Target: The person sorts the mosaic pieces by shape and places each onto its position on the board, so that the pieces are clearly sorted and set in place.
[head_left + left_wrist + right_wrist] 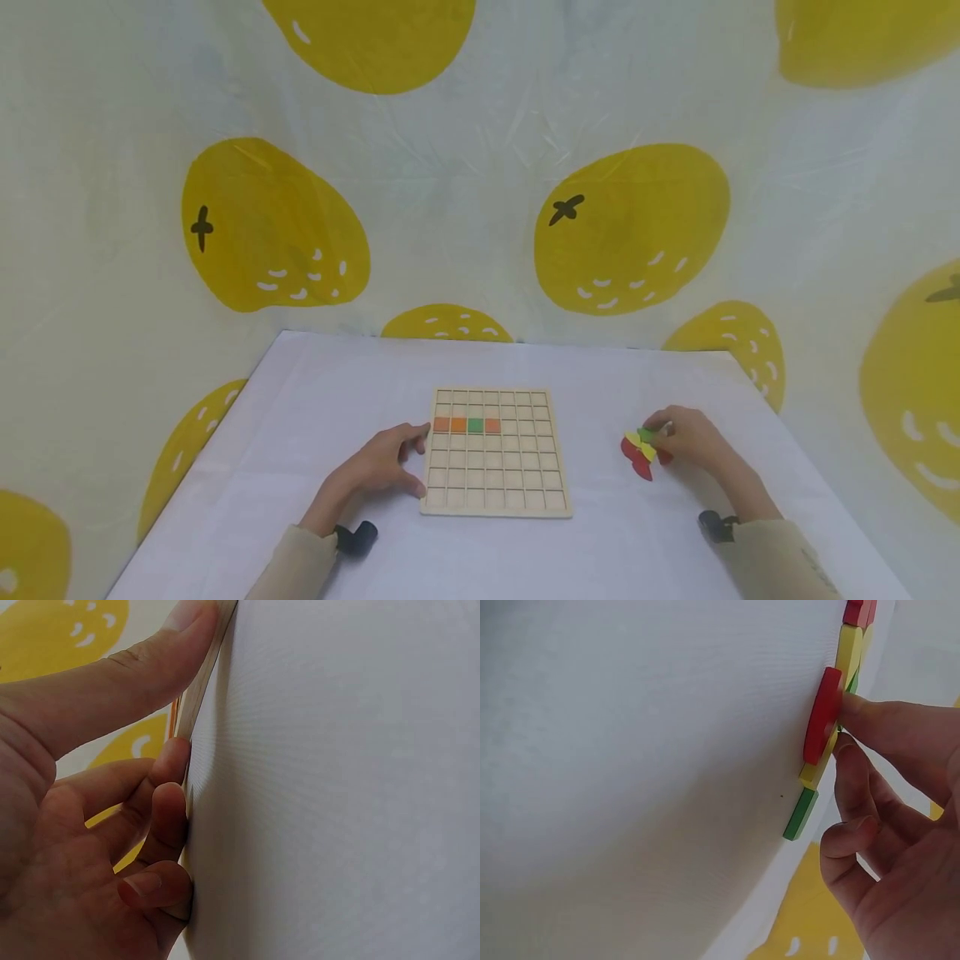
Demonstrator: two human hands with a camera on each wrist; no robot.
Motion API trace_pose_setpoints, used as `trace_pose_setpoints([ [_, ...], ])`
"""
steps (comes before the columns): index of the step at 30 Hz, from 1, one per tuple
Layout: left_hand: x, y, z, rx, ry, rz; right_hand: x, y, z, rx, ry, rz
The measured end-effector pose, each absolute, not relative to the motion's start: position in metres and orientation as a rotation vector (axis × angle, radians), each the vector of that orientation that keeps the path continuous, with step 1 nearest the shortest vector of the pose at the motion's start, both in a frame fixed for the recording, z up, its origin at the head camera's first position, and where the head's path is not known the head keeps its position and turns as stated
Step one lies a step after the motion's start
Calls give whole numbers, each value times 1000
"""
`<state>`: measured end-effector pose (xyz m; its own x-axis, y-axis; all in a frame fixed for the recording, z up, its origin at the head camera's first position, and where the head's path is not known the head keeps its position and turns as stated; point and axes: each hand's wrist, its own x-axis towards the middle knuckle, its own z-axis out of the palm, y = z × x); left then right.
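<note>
A wooden grid board [496, 454] lies on the table, with orange tiles and a green tile [476, 426] side by side in one row towards its far side. My left hand [375, 460] touches the board's left edge with thumb and fingertips; the left wrist view shows that hand [97, 780] against the board's side [196, 690]. To the right of the board, my right hand [690, 435] pinches a green piece [647, 434] at a small group of red, yellow and green pieces. In the right wrist view, that hand [907, 780] partly hides it behind a red piece [823, 716].
A white cloth covers the table [337, 375]. Behind it hangs a pale sheet [450, 200] printed with large yellow fruit. Dark devices are strapped at the left wrist [356, 539] and the right wrist [717, 527].
</note>
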<state>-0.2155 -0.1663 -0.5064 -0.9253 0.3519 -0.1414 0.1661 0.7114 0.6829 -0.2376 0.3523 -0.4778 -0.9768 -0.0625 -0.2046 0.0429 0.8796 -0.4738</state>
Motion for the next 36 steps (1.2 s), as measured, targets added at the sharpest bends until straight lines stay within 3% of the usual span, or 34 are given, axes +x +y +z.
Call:
trace_pose_setpoints([
  [36,-215,-165,-507,354,2649,1045,-242,339,-455,-55,2831,-685],
])
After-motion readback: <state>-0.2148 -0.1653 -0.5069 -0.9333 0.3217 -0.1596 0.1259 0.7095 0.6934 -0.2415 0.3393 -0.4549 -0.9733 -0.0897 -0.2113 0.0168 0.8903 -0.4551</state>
